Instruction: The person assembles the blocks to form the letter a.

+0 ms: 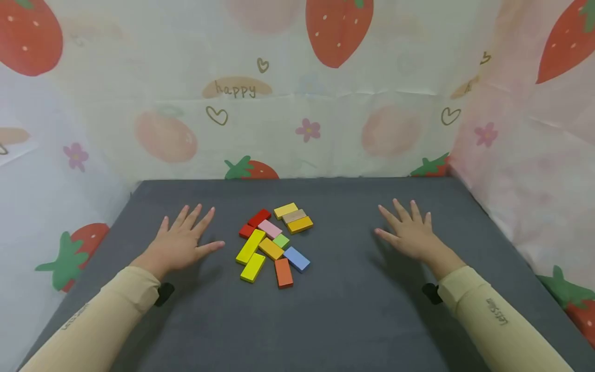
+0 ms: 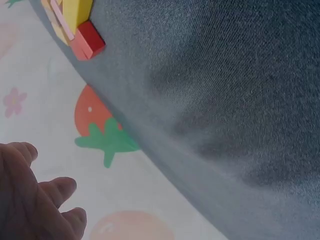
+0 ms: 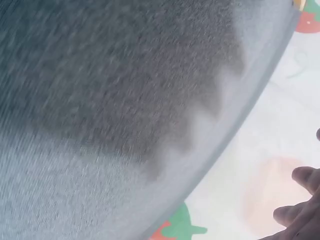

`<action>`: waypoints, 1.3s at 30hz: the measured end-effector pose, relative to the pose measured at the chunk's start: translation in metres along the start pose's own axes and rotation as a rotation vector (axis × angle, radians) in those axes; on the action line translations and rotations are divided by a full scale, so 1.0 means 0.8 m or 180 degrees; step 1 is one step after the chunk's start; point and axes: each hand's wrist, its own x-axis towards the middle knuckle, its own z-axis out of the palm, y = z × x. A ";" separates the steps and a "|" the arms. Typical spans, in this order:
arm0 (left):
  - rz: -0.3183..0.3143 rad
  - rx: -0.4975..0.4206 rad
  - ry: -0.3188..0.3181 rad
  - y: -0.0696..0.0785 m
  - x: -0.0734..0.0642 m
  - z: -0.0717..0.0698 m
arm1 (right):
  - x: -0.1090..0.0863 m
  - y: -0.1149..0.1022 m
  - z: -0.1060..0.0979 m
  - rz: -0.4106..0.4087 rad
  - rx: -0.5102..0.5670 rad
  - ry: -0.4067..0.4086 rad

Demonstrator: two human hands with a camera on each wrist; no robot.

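Observation:
Several coloured wooden blocks lie flat in a loose cluster at mid-table in the head view. Among them are a long yellow block [image 1: 251, 247], a blue block [image 1: 296, 259], an orange-red block [image 1: 283, 273], a pink block [image 1: 270, 229] and a small green block [image 1: 281, 241]. My left hand [image 1: 178, 245] hovers to the left of the cluster, fingers spread, holding nothing. Well off to the right, my right hand [image 1: 411, 235] is also spread and holds nothing. The left wrist view catches a red block [image 2: 91, 40] at the cluster's edge.
A dark grey cloth-covered table [image 1: 344, 320] carries the blocks. Behind it and on both sides hang pale curtains [image 1: 334, 103] printed with strawberries, hearts and flowers. Both hands cast shadows on the cloth.

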 end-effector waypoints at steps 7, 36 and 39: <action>-0.0027 -0.0056 0.0032 0.003 0.011 0.004 | 0.011 -0.020 0.003 -0.0059 0.0111 -0.0015; -0.0547 -0.1415 -0.0108 0.050 0.075 0.042 | 0.110 -0.192 0.053 -0.0808 0.0350 -0.0269; -0.0607 -0.1540 -0.0252 0.052 0.076 0.047 | 0.116 -0.204 0.056 -0.1053 0.0406 -0.0327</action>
